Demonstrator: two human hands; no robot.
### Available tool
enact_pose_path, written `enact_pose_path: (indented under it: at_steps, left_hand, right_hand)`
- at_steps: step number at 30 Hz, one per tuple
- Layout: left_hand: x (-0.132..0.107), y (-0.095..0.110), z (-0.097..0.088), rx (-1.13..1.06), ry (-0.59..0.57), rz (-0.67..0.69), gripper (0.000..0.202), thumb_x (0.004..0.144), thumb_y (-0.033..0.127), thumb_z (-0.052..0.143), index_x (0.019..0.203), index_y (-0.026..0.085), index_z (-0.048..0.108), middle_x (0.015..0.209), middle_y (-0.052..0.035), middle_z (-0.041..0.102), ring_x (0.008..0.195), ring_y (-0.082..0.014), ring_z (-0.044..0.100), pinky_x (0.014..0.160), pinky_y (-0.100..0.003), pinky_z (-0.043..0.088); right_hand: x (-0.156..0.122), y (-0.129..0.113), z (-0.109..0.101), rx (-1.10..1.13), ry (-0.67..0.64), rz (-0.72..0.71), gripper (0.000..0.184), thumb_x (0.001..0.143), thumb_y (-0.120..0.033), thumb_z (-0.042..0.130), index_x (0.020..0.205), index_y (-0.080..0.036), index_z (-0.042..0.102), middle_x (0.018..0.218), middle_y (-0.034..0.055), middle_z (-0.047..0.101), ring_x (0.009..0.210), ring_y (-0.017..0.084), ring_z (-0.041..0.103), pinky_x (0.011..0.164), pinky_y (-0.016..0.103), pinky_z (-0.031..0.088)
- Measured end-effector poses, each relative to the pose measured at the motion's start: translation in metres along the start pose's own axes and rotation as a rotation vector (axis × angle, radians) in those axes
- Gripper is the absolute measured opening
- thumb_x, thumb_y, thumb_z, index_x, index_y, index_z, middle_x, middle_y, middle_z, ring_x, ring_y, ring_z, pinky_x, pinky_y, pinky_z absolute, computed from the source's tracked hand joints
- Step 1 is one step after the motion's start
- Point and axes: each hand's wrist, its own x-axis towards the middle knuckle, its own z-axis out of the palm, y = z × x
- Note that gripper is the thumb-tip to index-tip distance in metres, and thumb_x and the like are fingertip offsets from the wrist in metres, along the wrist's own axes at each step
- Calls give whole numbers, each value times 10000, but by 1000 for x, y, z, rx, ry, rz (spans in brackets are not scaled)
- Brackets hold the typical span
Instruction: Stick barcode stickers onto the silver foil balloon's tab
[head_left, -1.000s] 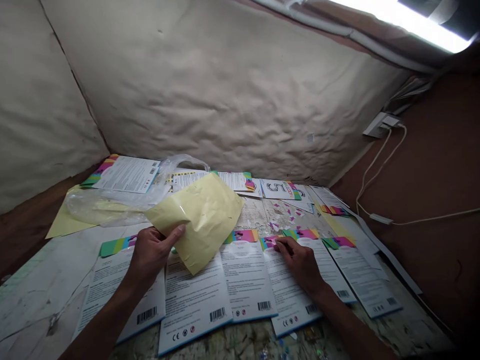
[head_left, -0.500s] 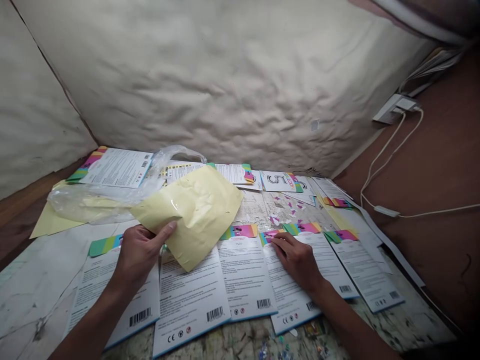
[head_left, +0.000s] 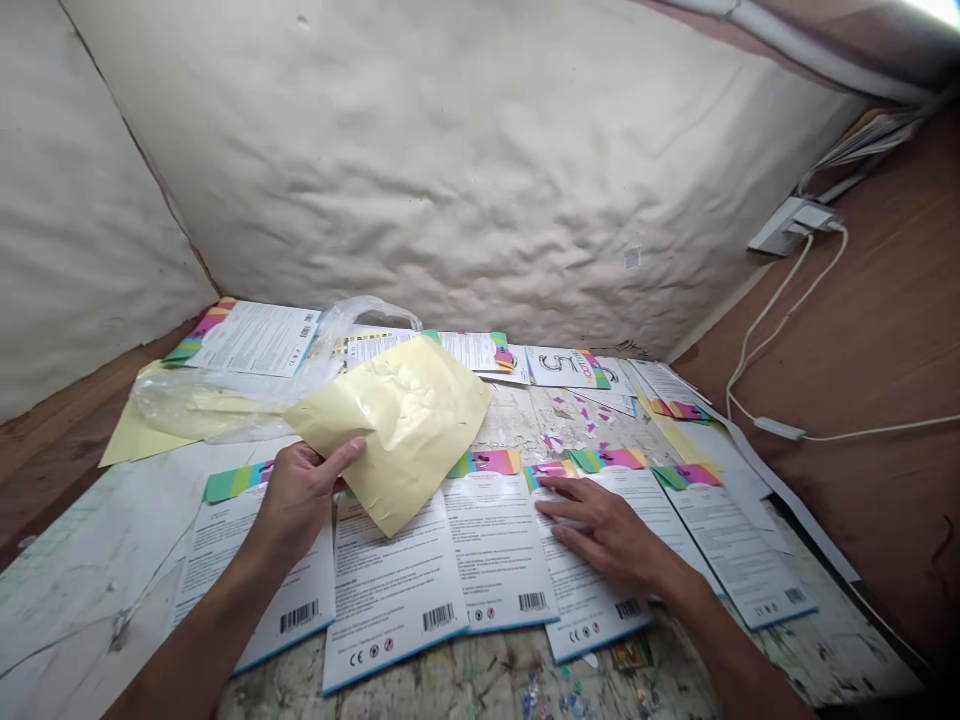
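Note:
My left hand (head_left: 300, 492) is closed on a glossy pale yellow sheet (head_left: 401, 430), thumb on top, holding it tilted above a row of printed cards. My right hand (head_left: 611, 535) lies flat with its fingers stretched out on one white card (head_left: 581, 580) in that row. The row holds several white cards with barcodes and rainbow-striped top edges, laid side by side along the front of the worn table (head_left: 82, 590).
A crumpled clear plastic bag (head_left: 225, 395) lies behind the yellow sheet over more yellow paper. More cards, one printed with a 5 (head_left: 559, 365), line the padded back wall. Small pink scraps (head_left: 574, 415) litter the middle. A white cable (head_left: 780, 430) and socket hang at right.
My right hand has gone from a pinch at a card's striped top edge to lying flat, a little nearer me. The left hand and yellow sheet have hardly moved.

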Motion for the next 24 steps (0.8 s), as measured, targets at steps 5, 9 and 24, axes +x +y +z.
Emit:
enact_pose_path:
  at_steps: [5,9,24]
  left_hand:
    - [-5,1,6,-124,-54,-93,479,614,330,823,1026,128,684,969,-92,727,840,-251,690,645,-310,579]
    - [-6,-4,9,-217,-40,-81,462,633,329,817,1017,113,679,942,-109,729,813,-237,693,699,-313,571]
    - [-10,-4,6,-179,-104,133,341,723,329,728,974,100,700,861,-95,734,745,-237,688,689,-317,538]
  right_hand:
    - [17,-20,-4,224,189,46,206,924,-318,539,1013,-273,719,1286,62,591,1202,246,548,1008,420,465]
    - [62,-68,5,252,196,-120,192,920,-277,546,1044,-280,692,1197,51,637,1112,218,602,950,369,496]
    - [168,-140,59,500,298,-193,200,886,-211,542,1029,-216,683,995,58,687,869,191,669,764,310,566]
